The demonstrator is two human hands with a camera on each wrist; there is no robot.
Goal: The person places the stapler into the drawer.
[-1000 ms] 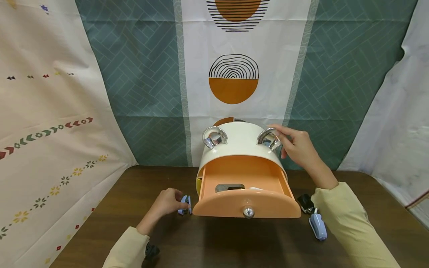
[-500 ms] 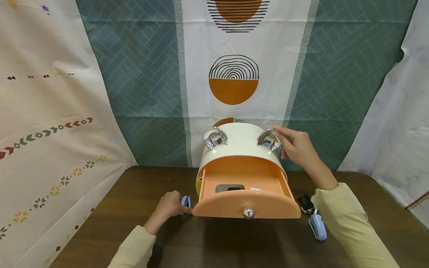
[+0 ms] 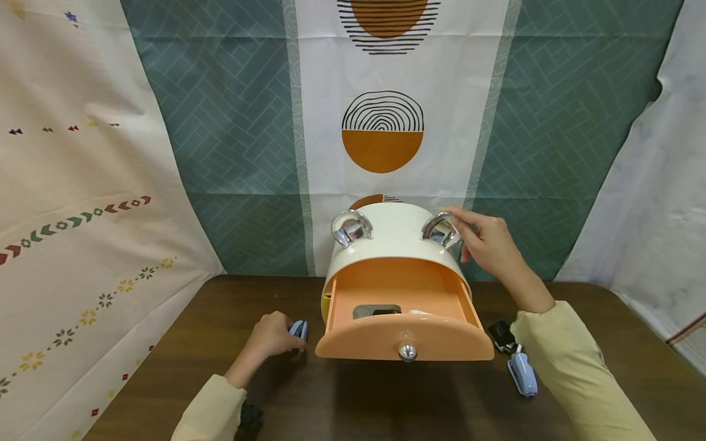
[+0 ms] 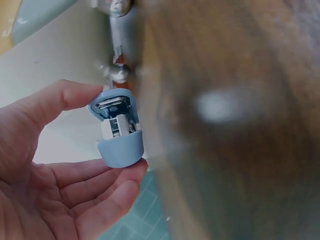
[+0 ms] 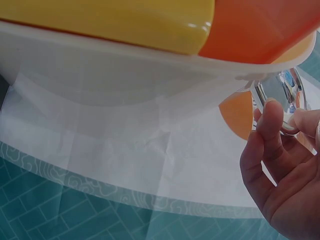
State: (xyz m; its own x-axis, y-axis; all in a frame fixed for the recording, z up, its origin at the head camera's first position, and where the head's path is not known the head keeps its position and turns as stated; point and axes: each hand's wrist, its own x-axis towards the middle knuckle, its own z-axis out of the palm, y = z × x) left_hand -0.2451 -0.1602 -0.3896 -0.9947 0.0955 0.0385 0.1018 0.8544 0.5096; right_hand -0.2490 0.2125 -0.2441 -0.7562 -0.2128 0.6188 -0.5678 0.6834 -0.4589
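My left hand (image 3: 271, 335) pinches a small light blue stapler (image 4: 121, 150) between thumb and fingers, just left of the open drawer. Its end, with metal parts inside, faces the left wrist camera. My right hand (image 3: 488, 242) pinches the shiny silver ear-shaped ring (image 3: 441, 229) at the top right of a cream rounded drawer box (image 3: 394, 236). The box's peach drawer (image 3: 358, 343), with a round silver knob (image 3: 407, 352), is pulled out. Inside it lie a grey flat object (image 3: 364, 311) and a white item (image 3: 420, 313), partly hidden by the drawer front.
On the brown table (image 3: 375, 404), right of the drawer, lie a second light blue device (image 3: 522, 373) and a black object (image 3: 501, 337) near my right sleeve. A second silver ring (image 3: 351, 228) tops the box's left side. Patterned cloth (image 3: 237, 122) hangs behind.
My left hand reached a little right toward the stapler, then drew back left with it, away from the drawer's edge. My right hand keeps its place on the ring.
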